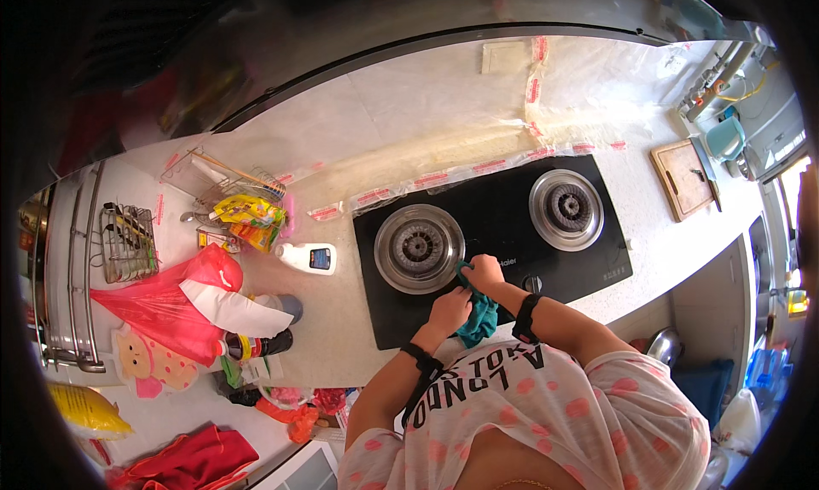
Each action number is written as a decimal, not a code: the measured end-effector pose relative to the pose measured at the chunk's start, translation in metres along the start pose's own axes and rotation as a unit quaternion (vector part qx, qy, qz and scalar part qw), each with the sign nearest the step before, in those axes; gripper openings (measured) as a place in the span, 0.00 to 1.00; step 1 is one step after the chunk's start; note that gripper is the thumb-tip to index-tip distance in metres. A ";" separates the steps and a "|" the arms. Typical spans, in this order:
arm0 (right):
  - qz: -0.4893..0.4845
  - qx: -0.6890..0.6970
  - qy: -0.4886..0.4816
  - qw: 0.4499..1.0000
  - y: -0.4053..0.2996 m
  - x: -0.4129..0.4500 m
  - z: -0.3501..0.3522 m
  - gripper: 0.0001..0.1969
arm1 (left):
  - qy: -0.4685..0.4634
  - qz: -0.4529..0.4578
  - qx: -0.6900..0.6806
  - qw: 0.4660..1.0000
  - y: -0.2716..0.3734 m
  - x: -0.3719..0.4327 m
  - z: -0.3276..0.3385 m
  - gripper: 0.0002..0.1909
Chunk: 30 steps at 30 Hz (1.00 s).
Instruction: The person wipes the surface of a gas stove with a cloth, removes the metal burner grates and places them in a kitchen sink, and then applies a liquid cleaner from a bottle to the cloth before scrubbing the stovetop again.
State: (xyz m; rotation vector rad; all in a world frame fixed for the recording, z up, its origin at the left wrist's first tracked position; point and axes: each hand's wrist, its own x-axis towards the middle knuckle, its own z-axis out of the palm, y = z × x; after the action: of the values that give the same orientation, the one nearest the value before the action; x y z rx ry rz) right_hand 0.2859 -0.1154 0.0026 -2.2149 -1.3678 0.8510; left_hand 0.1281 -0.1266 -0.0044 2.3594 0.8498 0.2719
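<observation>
A black glass gas hob (492, 215) lies before me, with a left burner (419, 249) and a right burner (567, 210), each ringed in steel. Both of my hands grip a teal cloth (478, 320) at the front of the hob, just right of the left burner. My left hand (450, 311) is closed on the cloth's left side, near the burner ring. My right hand (483, 274) pinches its upper end, left of a control knob (532, 283). The rest of the cloth hangs down towards my shirt.
Left of the hob stand a white bottle (307, 258), wire racks (128, 244), a red plastic bag (185, 292) and a dark sauce bottle (256, 346). A wooden cutting board (681, 180) lies at the right. Taped film (441, 138) covers the wall behind; a range hood (384, 55) overhangs it.
</observation>
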 end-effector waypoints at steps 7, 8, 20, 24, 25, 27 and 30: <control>0.002 0.063 0.092 0.994 -0.002 0.009 -0.002 0.14 | -0.006 -0.017 0.009 1.000 0.002 0.014 -0.004 0.19; 0.009 0.036 0.075 0.997 -0.002 0.014 -0.007 0.13 | 0.000 -0.020 0.010 1.000 0.002 0.016 -0.004 0.19; -0.035 0.031 0.058 0.997 -0.002 0.007 0.002 0.12 | 0.013 -0.014 0.022 1.000 0.002 0.003 0.006 0.20; -0.014 0.048 0.123 0.991 -0.001 0.024 -0.004 0.13 | 0.039 -0.025 0.010 0.999 0.007 0.012 -0.008 0.22; -0.014 0.057 0.119 0.991 0.002 0.027 -0.008 0.13 | 0.056 -0.030 -0.001 0.998 0.012 0.011 -0.015 0.23; -0.004 0.053 0.040 0.998 0.011 0.030 -0.014 0.13 | 0.085 -0.031 -0.027 0.996 0.016 0.006 -0.028 0.23; 0.073 0.098 -0.102 0.987 0.011 0.019 -0.024 0.16 | 0.245 -0.067 -0.123 0.959 0.008 -0.017 -0.046 0.20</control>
State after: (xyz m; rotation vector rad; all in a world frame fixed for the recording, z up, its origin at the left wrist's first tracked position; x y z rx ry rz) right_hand 0.3157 -0.1033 0.0080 -2.1409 -1.1608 1.2380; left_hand 0.1012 -0.1203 0.0370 2.0157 1.1223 0.8777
